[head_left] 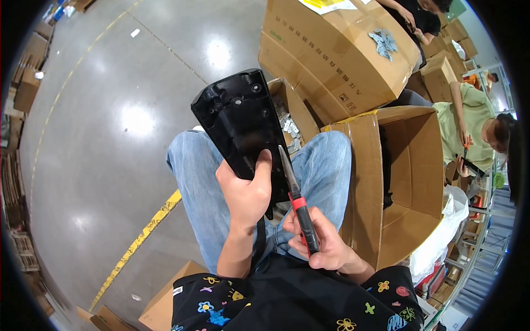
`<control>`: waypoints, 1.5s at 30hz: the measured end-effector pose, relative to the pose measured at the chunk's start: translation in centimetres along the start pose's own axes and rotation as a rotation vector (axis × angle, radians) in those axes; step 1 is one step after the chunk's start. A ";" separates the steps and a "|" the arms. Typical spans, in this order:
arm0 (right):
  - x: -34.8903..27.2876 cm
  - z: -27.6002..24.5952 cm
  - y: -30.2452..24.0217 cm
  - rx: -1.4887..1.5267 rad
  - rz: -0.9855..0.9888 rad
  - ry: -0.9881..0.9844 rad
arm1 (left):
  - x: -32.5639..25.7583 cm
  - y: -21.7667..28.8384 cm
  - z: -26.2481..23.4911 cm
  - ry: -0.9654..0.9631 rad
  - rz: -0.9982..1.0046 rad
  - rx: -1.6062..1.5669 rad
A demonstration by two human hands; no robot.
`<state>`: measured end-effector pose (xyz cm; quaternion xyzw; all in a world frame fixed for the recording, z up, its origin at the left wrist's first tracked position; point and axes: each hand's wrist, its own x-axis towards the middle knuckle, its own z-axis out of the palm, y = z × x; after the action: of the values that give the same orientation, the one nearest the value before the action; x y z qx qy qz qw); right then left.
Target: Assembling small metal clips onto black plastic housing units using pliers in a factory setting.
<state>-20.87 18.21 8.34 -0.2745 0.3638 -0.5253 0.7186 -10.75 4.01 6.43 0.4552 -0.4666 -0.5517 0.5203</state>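
A long black plastic housing [241, 124] with screw bosses and holes is tilted above my lap. My left hand [247, 193] grips its lower part, thumb lying across the face and the other fingers hidden behind. In my right hand [327, 243] is a pair of long-nose pliers [298, 205] with red and black handles, my fingers wrapped round them. The pliers' narrow tip lies at the right edge of the housing; whether it touches the plastic I cannot tell. Behind the housing, an open cardboard box [301, 105] holds several small grey metal pieces [289, 128].
A large open carton [411, 215] with dark things inside stands right of my knees. On a bigger closed carton [326, 60] lies a pile of grey pieces [383, 44]. Two people work at the right, one in a light green shirt [469, 121]. A yellow floor line [135, 248] runs at left.
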 end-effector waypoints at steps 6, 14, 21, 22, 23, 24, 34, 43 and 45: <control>0.5 0.3 0.2 -0.052 0.029 0.027 | -0.5 1.2 0.2 -0.028 0.149 0.078; -0.2 1.7 -0.4 -0.071 0.032 0.147 | -0.8 0.9 0.2 0.003 0.206 0.128; 0.1 0.1 1.6 -0.399 -0.031 0.032 | -1.3 1.1 -0.8 -0.001 0.074 0.028; -0.1 0.1 1.5 -0.396 -0.030 0.032 | -1.3 1.0 -0.9 -0.008 0.074 0.032; -0.5 -0.1 1.2 -0.191 0.005 0.054 | -1.3 0.9 -0.9 -0.010 0.072 0.032; -0.7 -0.1 1.1 0.015 0.040 0.075 | -1.3 1.0 -0.8 -0.022 0.105 0.056; 0.6 -0.2 -1.7 0.535 0.206 -0.033 | -1.9 1.2 0.3 -0.023 0.218 0.082; 0.8 0.3 -2.1 1.056 0.195 -0.129 | -2.1 0.9 0.1 -0.008 0.269 0.078; 0.9 0.7 -2.1 1.140 0.182 -0.116 | -2.2 0.9 0.2 -0.023 0.267 0.100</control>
<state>-21.33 16.73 10.19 0.1596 0.0056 -0.5586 0.8139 -10.67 6.18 7.43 0.4078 -0.5559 -0.4588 0.5605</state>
